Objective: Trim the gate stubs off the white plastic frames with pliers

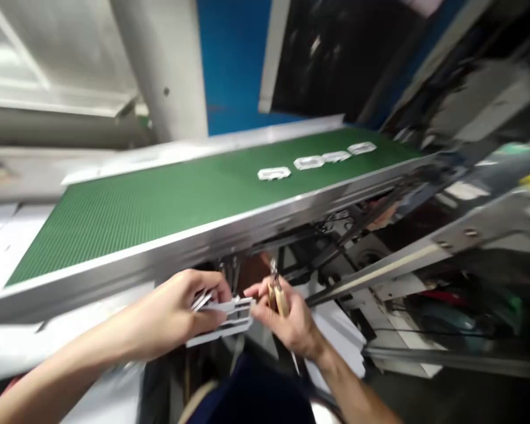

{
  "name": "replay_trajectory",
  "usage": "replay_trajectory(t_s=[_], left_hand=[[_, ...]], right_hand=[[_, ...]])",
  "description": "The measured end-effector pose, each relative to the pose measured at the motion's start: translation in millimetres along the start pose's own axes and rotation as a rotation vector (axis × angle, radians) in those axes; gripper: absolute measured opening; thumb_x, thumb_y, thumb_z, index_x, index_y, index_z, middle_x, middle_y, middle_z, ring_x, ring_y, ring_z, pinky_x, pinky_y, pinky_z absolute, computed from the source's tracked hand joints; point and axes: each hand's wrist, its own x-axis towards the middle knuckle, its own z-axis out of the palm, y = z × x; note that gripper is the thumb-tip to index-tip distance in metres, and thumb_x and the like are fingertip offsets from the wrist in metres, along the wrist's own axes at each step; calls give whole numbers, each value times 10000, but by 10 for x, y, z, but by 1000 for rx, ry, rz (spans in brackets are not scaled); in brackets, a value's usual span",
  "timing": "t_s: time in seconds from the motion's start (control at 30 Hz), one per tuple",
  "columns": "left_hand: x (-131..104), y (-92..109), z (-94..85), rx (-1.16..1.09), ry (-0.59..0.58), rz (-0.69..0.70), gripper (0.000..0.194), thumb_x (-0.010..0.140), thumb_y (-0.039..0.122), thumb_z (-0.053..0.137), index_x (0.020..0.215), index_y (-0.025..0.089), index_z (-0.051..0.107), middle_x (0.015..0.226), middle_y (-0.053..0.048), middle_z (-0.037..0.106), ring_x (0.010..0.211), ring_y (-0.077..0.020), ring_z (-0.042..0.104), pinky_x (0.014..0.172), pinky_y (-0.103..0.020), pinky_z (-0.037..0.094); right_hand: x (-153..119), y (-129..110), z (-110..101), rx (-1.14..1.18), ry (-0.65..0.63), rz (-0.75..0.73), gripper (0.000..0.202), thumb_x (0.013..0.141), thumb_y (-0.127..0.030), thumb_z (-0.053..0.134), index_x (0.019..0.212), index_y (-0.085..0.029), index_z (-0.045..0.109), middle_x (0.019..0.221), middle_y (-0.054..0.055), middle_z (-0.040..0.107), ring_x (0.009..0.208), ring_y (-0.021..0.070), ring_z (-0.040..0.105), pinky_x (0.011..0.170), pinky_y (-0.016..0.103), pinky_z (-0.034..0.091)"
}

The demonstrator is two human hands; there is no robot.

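My left hand [188, 315] is closed around a white plastic frame-shaped part [232, 324] with slots in it, low in front of the conveyor's near edge. Another thin white piece [202, 299] shows between its thumb and fingers. Beside the part's right end, my right hand [287, 318] is closed on a pair of nippers [277, 291] with tan handles, their metal jaws pointing up and away. The right fingertips are at the end of the white part; whether they pinch it I cannot tell.
A green conveyor belt [168, 194] with a metal side rail [247, 227] runs across ahead of me. Several white frame parts [274, 173] lie on its right half. Metal bars [388, 274] and machinery stand at the right. White sheets [335, 333] lie below my right hand.
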Motion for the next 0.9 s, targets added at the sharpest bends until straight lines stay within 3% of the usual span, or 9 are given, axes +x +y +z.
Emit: replay_trajectory(t_s=[0.07,0.1,0.23,0.37,0.47,0.6,0.77,0.9], left_hand=[[-180,-339,60,37,-220,-112,127,589,261,752,623,157,688,542,-18,582,498,-168,500,452,-220,338],[-262,-506,72,8,-268,-151,133,648,286,715,674,156,696,584,-31,594,533,-175,512,473,-227,349],[-594,-1075,49,-236,-45,-241,240,713,342,678,890,179,688,722,-40,610,624,-168,520,543,-233,387],[-891,-1429,62,-360,101,-332,246,771,386,619,897,179,660,704,-19,558,601,-125,461,542,-215,375],[-995,-1547,139,-397,153,-381,256,785,403,601,886,170,641,751,-30,560,630,-129,462,554,-223,371],[-968,-1590,223,-338,201,-349,260,790,425,588,803,168,623,669,-12,516,618,-137,441,553,-230,349],[-925,-1624,203,-200,234,-288,264,782,427,589,696,178,589,626,-6,525,596,-151,455,540,-238,346],[-918,-1639,183,-75,299,-127,179,807,345,581,730,183,593,891,-50,615,820,-202,535,726,-279,397]], right_hand=[[50,54,112,-30,-180,2,200,771,-324,624,845,-185,501,750,-8,529,615,91,450,569,229,383],[56,98,172,-38,-244,15,178,774,-304,618,823,-182,499,705,-21,497,600,85,432,557,222,368],[8,344,366,30,-258,101,180,763,-263,628,815,-185,475,674,-46,429,584,70,393,550,208,345],[8,538,430,64,-233,183,220,749,-287,642,808,-186,456,656,-52,413,570,72,387,536,210,341],[35,593,435,-7,-253,186,212,749,-297,633,807,-186,462,661,-47,424,576,80,401,548,220,355],[47,622,453,-93,-288,179,187,761,-302,610,809,-194,464,651,-47,418,574,85,397,554,225,350],[32,653,488,-89,-297,178,189,756,-300,610,812,-190,467,649,-48,411,570,80,388,545,218,345],[-6,715,504,12,-305,229,217,737,-303,637,817,-187,472,636,-56,401,561,71,389,537,207,343]])
